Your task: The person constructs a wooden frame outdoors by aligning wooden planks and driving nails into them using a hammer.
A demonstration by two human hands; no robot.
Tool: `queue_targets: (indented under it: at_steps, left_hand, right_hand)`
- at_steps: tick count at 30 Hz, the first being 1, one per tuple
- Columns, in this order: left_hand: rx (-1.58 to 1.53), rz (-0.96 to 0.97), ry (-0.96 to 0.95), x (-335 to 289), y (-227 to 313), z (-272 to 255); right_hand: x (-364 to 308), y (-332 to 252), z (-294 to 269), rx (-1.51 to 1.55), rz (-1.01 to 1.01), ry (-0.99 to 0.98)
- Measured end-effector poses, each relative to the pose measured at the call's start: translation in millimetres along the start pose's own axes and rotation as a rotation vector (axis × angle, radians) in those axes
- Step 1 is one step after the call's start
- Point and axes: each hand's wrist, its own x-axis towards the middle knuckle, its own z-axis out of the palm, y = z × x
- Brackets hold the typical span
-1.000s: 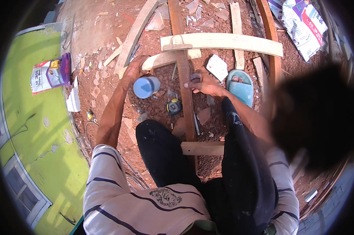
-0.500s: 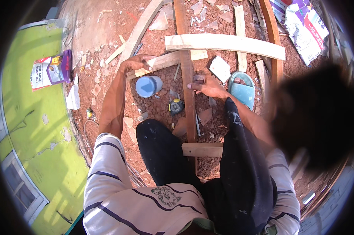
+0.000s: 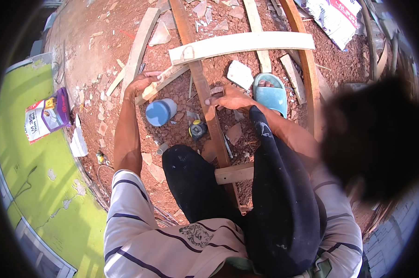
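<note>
My left hand [image 3: 143, 83] is closed on the near left end of a short wooden piece [image 3: 165, 84], which slants up to the long brown wooden beam [image 3: 202, 88]. My right hand [image 3: 230, 98] grips that beam from its right side, thumb at the edge. Lying across the beam beyond my hands is a pale, slightly curved board [image 3: 246, 45]. Between my arms, a blue-lidded tub [image 3: 158, 112] stands on the soil, with a black and yellow tape measure [image 3: 198, 129] near the beam. A short crosspiece [image 3: 235, 173] meets the beam between my knees.
Another brown beam [image 3: 306, 69] runs along the right, beside my blue sandal [image 3: 269, 95]. A white broken slab [image 3: 240, 74] and tile shards [image 3: 160, 34] lie on red rubble. At left, a purple-and-white bag [image 3: 47, 116] is by a green wall [image 3: 56, 171]. A dark blurred shape covers the right side.
The view has shifted, moving the scene leftward. The short piece slants more steeply, and its pale far end no longer shows right of the beam. Both hands keep their holds.
</note>
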Motion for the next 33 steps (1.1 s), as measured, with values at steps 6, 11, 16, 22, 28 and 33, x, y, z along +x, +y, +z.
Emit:
queue_targets:
  at_steps: [6,11,16,22,28,33]
  left_hand:
    - [0.145,0.173,0.275,-9.9,10.8,19.7]
    - [0.419,0.596,0.691,-54.1,119.9,87.9]
    - [0.708,0.816,0.440,-12.9,161.5,123.5]
    - [0.581,0.856,0.403,-0.9,159.6,135.6]
    - [0.604,0.902,0.433,-3.0,163.1,144.7]
    - [0.620,0.958,0.486,-1.9,162.0,147.9]
  right_hand:
    - [-11.2,-18.5,-8.7,-0.372,0.065,0.089]
    - [-68.8,-39.3,-56.2,-0.304,-0.183,0.449]
    - [-134.3,-13.2,-141.7,-0.484,-0.237,1.378]
    - [-121.0,22.8,-209.1,-0.567,-0.295,1.310]
    - [-112.4,32.9,-222.2,-0.392,-0.271,1.333]
    - [-114.2,31.0,-218.8,-0.260,-0.290,1.342]
